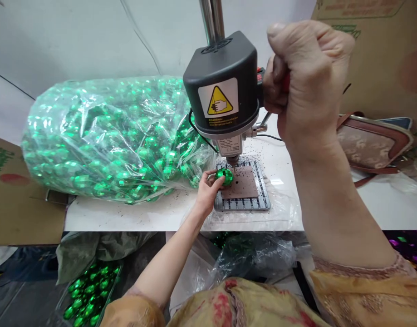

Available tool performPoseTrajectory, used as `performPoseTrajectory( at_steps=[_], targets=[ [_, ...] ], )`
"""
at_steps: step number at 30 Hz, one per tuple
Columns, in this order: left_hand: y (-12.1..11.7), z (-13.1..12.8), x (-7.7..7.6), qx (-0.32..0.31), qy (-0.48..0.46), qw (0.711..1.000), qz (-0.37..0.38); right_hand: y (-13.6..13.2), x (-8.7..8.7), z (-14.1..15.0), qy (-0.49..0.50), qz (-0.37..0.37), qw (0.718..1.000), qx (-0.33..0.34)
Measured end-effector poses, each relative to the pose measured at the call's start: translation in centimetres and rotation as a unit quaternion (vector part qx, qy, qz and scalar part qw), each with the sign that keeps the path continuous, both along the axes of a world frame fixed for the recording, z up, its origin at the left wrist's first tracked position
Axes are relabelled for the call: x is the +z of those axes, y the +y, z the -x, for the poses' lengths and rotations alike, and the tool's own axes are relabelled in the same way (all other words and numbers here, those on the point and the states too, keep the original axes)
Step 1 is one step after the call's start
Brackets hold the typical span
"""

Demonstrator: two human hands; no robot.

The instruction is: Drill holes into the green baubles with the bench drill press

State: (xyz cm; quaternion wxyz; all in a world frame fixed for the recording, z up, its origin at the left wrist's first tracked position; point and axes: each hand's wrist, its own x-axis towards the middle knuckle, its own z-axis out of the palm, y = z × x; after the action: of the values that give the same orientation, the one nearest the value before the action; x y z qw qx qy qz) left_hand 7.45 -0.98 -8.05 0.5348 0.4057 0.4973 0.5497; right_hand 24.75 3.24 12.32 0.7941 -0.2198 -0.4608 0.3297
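In the head view my left hand (208, 191) pinches a shiny green faceted ball (224, 176) between thumb and fingers. The ball is at the left side of a brown board (249, 188) with a dark hole in it, which lies on the slotted metal base (265, 202) of a small drill press (225, 68). Just above and behind the ball is the drill chuck (233, 160). My right hand (305, 68) is raised in a fist beside the drill head, wrapped around a feed handle (286, 84) whose red part shows between the fingers.
A large clear bag of green faceted balls (109, 141) lies left of the drill press. Dark shavings litter the white table (126, 215). A handbag (371, 141) sits at right. Below the table edge, a tub holds more green balls (89, 295). Cardboard boxes (21, 195) flank the table.
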Motion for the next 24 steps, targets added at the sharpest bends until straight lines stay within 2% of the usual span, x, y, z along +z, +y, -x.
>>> performPoseTrajectory(
  at_steps=[3,8,15,20,24],
  targets=[
    [0.7,-0.1,-0.5,0.011,0.045,0.998,-0.03,-0.1,0.0,-0.1,-0.006,0.009,1.0,0.002],
    [1.1,0.4,-0.9,-0.026,0.073,0.996,-0.053,-0.2,-0.1,0.0,0.001,-0.012,1.0,0.013],
    [1.0,0.3,-1.1,-0.059,0.202,0.972,-0.1,-0.5,0.0,0.0,-0.005,0.01,1.0,0.015],
    [0.7,0.0,-1.3,-0.065,0.225,0.964,-0.125,-0.4,0.1,0.0,-0.01,0.005,1.0,0.008],
    [0.5,-0.5,-1.1,-0.049,0.31,0.934,-0.171,0.0,0.1,0.2,-0.002,-0.023,1.0,0.001]
  ],
)
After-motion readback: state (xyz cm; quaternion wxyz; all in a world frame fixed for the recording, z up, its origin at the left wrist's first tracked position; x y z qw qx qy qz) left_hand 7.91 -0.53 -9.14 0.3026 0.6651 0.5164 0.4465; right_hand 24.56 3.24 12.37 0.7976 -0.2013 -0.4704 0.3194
